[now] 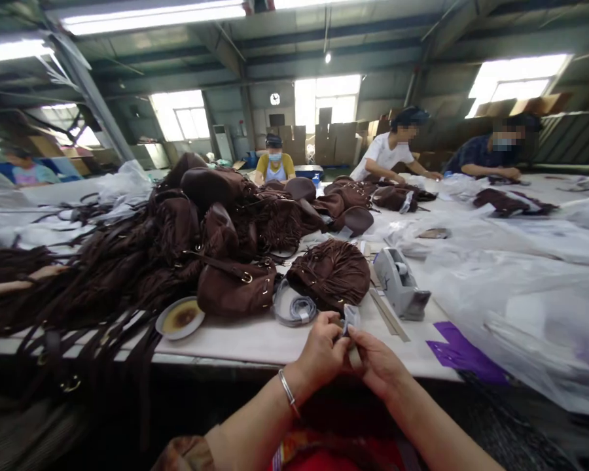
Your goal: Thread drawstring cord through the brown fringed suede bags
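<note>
In front of my body, at the table's near edge, both hands meet with the fingertips pinched together. My left hand [326, 347], a silver bangle at its wrist, and my right hand [375, 360] are closed on a small greyish strip [355, 356]. A whitish clear wrap [352, 316] sticks up above the fingers; part of what they hold is hidden. Just beyond lies a coil of grey strap [302, 309] with a pale band round it. A dark brown fringed bag [331, 271] rests behind the coil, and a smooth brown bag [235, 288] is to its left.
Several brown bags are heaped [216, 190] on the left. A dish [185, 317] with a yellowish-brown substance stands near the edge. At right are a grey tape dispenser [400, 284], flat strips [389, 315], a purple piece [464, 353] and plastic sheeting [530, 307]. Co-workers sit or stand beyond.
</note>
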{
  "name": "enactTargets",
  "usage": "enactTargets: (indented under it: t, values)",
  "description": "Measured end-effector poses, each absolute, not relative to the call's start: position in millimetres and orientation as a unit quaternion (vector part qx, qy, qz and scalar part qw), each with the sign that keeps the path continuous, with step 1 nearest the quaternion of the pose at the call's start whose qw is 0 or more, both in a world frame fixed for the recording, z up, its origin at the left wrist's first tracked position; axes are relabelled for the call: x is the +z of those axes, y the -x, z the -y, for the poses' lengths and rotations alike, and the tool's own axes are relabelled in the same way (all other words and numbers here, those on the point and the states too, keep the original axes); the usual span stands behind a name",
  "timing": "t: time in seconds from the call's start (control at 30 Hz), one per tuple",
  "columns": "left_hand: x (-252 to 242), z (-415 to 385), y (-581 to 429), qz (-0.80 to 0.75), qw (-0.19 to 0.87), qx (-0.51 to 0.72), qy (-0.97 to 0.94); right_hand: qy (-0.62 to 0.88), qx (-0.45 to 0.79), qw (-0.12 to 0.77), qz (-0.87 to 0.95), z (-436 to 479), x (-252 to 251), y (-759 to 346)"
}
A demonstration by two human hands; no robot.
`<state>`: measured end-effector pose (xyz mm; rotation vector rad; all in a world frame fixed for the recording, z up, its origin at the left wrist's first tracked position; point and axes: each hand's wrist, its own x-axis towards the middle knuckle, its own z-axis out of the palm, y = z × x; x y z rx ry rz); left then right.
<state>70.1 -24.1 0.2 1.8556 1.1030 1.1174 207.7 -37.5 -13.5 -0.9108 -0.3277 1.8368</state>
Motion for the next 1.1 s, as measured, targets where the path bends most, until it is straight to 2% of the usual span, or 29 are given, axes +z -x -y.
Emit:
enactTargets:
  t: [0.33, 0.73, 1.0, 1.1]
  values:
    - [-10.3, 27.9, -67.6, -0.518, 0.382, 0.449, -0.619, 0.359, 0.745, 0.547, 0.126, 34.7, -24.0, -189.0]
    - [-9.6, 24.9, -71.1, -0.505, 0.483, 0.455, -0.552, 0.361, 0.738, 0.559, 0.113, 35.8, -31.2, -194.2]
    - [0.0, 27.9, -63.8, -0.482, 0.431, 0.439, -0.624, 0.36, 0.739, 0.55, 0.148, 44.4, -12.2, -196.4]
    - [2.8, 23.7, -57.4, -0.493, 0.414, 0.434, -0.63, 0.392, 0.726, 0.516, 0.229, 53.0, -2.3, -204.2]
